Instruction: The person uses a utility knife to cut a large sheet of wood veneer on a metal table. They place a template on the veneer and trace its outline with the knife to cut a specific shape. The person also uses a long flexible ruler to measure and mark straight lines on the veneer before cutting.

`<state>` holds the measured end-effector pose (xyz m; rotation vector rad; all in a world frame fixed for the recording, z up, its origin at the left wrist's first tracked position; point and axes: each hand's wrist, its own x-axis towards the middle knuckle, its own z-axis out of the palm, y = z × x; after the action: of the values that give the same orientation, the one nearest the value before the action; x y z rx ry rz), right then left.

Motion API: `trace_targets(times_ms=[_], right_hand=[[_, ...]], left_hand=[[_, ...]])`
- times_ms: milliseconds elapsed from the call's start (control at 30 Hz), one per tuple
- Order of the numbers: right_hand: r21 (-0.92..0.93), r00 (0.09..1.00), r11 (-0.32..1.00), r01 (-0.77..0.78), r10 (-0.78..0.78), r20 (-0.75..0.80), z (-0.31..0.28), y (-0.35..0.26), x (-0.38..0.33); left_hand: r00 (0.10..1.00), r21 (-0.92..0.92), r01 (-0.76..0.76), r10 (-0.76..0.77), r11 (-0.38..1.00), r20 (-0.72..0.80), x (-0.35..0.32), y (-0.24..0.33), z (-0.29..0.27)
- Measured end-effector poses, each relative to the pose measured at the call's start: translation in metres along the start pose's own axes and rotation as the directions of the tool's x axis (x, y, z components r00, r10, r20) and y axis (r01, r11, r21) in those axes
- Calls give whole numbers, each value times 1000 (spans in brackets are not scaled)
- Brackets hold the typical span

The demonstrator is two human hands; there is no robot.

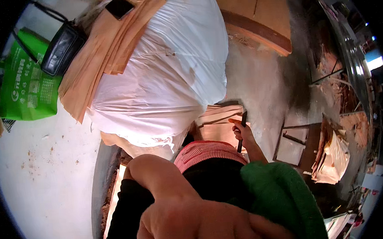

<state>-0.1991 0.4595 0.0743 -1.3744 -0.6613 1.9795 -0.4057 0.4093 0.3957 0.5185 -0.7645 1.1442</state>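
My left hand [196,224] is raised very close to the camera, its back toward me. The lower edge of the picture cuts off its fingers, so whether it holds anything is hidden. Farther off to the right, my right hand [246,136] is closed around a slim black bar-shaped tool [243,119], held nearly upright. A small orange piece shows by its fingers; I cannot make out what it is. Just beyond and below this hand lie thin wood veneer sheets [217,129]. A red-and-white striped cloth [206,153] covers my lap.
A large bundle under white sheeting [155,82] stands ahead, with long veneer strips [107,50] and a phone [119,7] on top. A black bag [62,48] and a green bag [29,79] are at left. Stacked boards [259,18] stand far right; more veneer [332,156] lies at right.
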Motion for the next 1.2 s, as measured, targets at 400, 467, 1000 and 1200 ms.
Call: trace_targets(times_ms=[400,467,1000,1200], right_hand=[[88,985,995,-53,67,-158,-88,19,-52],[91,991,995,-50,61,-121,-97,26,-45],[-104,980,994,-9,-13,-200,-95,46,-20],[-209,979,977,37,-78,-188,-68,21,-35]], left_hand=[[987,-61,65,-55,996,151,21,-91,-17],[987,-76,51,-39,996,155,22,-97,-17],[978,-36,92,-83,995,192,48,-114,-27],[944,321,202,-271,926,187,43,-78,-31]])
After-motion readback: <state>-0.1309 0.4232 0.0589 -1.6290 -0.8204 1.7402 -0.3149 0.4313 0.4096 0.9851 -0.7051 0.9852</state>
